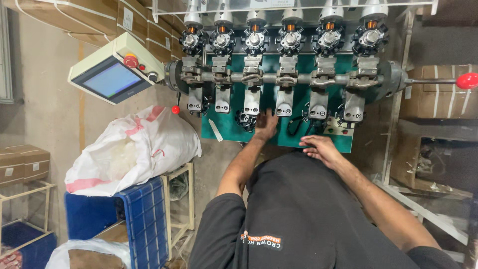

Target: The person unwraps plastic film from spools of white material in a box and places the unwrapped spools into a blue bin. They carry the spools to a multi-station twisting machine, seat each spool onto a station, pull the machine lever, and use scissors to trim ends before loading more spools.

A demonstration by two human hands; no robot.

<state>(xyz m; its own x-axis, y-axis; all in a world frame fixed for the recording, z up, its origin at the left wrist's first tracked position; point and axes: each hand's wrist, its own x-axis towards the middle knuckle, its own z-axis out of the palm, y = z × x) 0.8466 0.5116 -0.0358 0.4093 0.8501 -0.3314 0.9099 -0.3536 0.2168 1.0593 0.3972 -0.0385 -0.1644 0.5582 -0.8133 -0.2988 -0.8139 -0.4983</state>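
Observation:
I look down at a green-faced winding machine (pixel 234 127) with a row of several metal spindle heads (pixel 289 40) above clamp stations (pixel 284 79). My left hand (pixel 266 124) reaches forward onto the green panel, next to a small black ring-shaped part (pixel 245 119) below the third station; whether it grips anything I cannot tell. My right hand (pixel 321 148) rests palm down at the panel's lower edge, fingers spread, holding nothing. Another black ringed part (pixel 298 124) lies between my hands.
A control screen box (pixel 115 69) with a red button juts out at left. A white sack (pixel 134 149) sits on a blue crate (pixel 144 214). A lever with a red knob (pixel 467 80) sticks out at right. Cardboard boxes (pixel 25 162) stand at far left.

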